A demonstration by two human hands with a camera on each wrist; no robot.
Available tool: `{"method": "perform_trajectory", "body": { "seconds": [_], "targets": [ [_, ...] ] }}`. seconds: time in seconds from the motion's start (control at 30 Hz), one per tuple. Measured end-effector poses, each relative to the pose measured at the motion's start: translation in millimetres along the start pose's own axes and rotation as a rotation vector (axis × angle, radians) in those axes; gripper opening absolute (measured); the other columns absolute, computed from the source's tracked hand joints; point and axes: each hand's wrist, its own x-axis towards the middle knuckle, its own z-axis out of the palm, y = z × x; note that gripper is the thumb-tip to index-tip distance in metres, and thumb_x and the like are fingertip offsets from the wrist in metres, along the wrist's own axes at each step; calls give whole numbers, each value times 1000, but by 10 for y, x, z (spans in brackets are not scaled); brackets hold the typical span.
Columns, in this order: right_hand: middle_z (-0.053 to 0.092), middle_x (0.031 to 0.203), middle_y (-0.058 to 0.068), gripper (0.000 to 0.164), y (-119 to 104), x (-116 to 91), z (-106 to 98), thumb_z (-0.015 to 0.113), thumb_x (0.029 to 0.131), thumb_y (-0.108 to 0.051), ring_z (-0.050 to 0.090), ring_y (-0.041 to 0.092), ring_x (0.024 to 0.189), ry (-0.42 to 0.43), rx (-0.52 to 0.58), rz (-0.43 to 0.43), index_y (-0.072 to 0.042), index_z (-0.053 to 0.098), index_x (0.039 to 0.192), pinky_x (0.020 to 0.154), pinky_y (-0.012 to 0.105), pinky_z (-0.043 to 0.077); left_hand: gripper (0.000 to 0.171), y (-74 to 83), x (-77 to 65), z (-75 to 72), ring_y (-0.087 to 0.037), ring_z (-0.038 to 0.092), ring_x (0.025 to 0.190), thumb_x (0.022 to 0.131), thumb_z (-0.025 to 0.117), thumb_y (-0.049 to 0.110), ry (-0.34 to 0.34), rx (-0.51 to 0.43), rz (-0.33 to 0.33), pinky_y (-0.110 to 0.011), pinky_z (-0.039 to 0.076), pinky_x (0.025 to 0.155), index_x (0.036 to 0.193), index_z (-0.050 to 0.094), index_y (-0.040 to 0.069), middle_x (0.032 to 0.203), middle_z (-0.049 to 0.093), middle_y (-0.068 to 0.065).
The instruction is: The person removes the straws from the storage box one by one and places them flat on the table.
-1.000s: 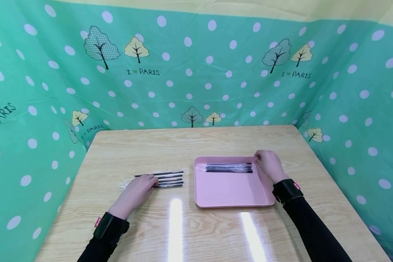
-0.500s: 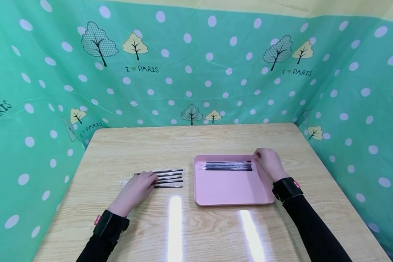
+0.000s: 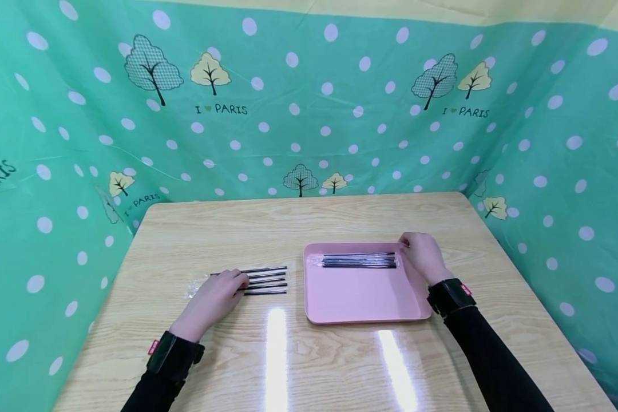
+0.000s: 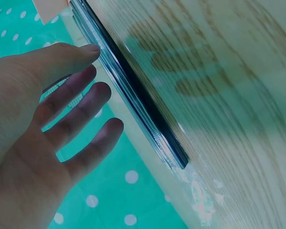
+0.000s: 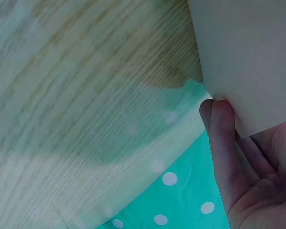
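Note:
My left hand (image 3: 216,297) lies over a clear plastic pack of thin dark sticks (image 3: 266,280) on the left of the table. In the left wrist view, the thumb (image 4: 81,55) meets the long edge of the pack (image 4: 138,95), and three fingers stand apart below it; the forefinger is largely hidden. My right hand (image 3: 423,257) pinches the far right corner of a shallow pink tray (image 3: 368,300). Up close in the right wrist view, its fingertips (image 5: 223,112) lie against the tray's wall (image 5: 248,62). A second pack of dark sticks (image 3: 359,261) lies along the tray's far side.
The wood-grain table (image 3: 226,229) has rounded far corners. A green dotted curtain (image 3: 309,103) hangs behind it and down both sides. Two bright light reflections fall across the table's near part.
Both hands keep their places. The sticks under my left hand have spread slightly apart inside their wrap. The head view has tilted a little; the tray stays put.

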Motion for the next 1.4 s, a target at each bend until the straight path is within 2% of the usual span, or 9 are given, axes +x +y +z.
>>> {"method": "perform_trajectory", "body": {
  "seconds": [0.13,0.4,0.63,0.93,1.07,1.2,1.4],
  "targets": [
    [75,93,19,8,12,-3,-1,66,94,0,71,35,87,-7,-5,9,2,74,96,79,49,56,19,50,62,16,-18,63,85,84,79,3,-14,-9,3,-39,53,74,97,67,11,90,65,0],
    [75,90,19,8,10,-3,16,67,93,-2,71,36,85,24,2,-18,2,75,94,79,50,56,17,183,238,11,-13,57,80,87,80,11,-37,6,9,-34,46,68,96,66,15,87,62,4],
    [75,90,20,10,19,-13,22,67,94,-2,72,37,85,24,9,-27,3,75,95,79,50,56,18,238,301,-4,-16,63,88,89,78,12,-71,4,-17,-37,51,74,103,68,15,95,67,2],
    [76,90,20,10,40,-12,28,65,93,0,72,38,86,44,8,-36,3,75,94,80,51,57,19,351,398,-40,-19,64,86,88,79,12,-64,2,13,-37,52,71,103,67,13,94,68,-1],
    [76,90,19,10,43,-11,34,66,93,-1,72,37,86,47,4,-37,2,75,93,80,51,57,19,437,474,-46,-20,65,87,89,77,12,-78,-5,13,-37,53,71,105,67,12,96,68,-2],
    [76,91,19,10,40,-10,39,67,94,-2,72,36,87,37,-14,-26,2,76,94,80,49,57,19,520,568,-57,-19,66,87,91,76,13,-62,-23,35,-36,54,72,108,67,12,98,68,-2],
    [76,91,19,10,28,-14,36,67,94,-1,72,36,88,42,-18,-28,2,76,94,81,49,58,20,665,750,-99,-18,65,88,93,74,14,-74,-44,57,-34,53,73,112,67,12,102,69,-3]
  ]
}}
